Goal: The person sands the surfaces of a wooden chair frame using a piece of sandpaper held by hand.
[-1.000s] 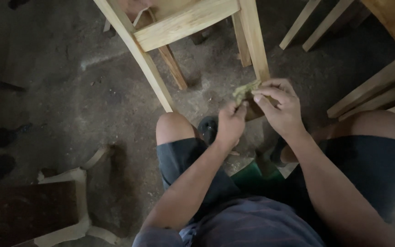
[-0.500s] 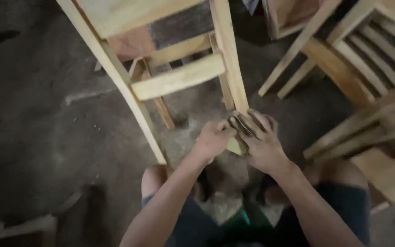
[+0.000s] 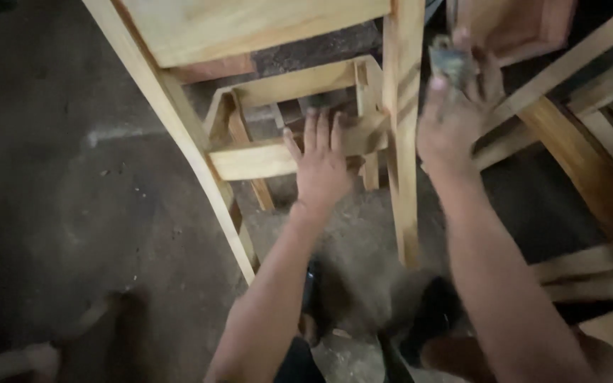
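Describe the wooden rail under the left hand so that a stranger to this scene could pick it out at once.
Start at the unfinished pale wooden chair frame that fills the upper middle of the view, and follow its long right leg downward. The flat pale wooden crossbar runs across the front between the two front legs, with the left hand spread on it. It is the lowest, nearest rail; the thinner rails sit behind it.

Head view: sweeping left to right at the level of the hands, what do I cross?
Bare floor → slanted left chair leg → left hand spread on the lower rung → upright chair leg → right hand pinching a small worn pad → second chair's frame.
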